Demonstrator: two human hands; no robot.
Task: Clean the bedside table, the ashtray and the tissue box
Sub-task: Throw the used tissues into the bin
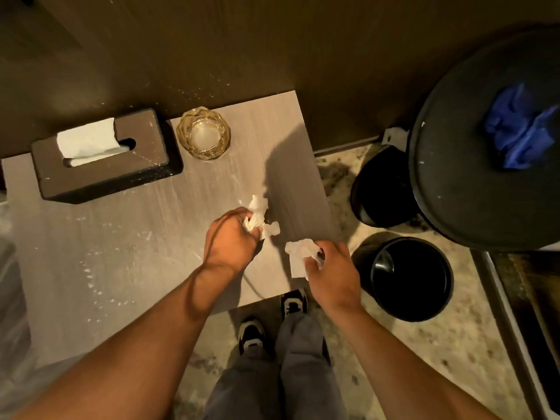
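Observation:
The grey bedside table [127, 253] carries white specks and smears. At its back stand a dark brown tissue box [106, 172] with a white tissue sticking up, and to the right of it an amber glass ashtray [203, 133], which looks empty. My left hand [231, 241] is shut on a crumpled white tissue [257, 215] over the table's right part. My right hand [328, 268] grips another crumpled tissue [298, 253] at the table's front right corner.
On the floor to the right stands a small black bin [409, 280], with another black bin [378, 189] behind it. A round black stool [472, 177] with a blue cloth [521, 131] on it is at far right. My shoes [272, 316] are below the table's edge.

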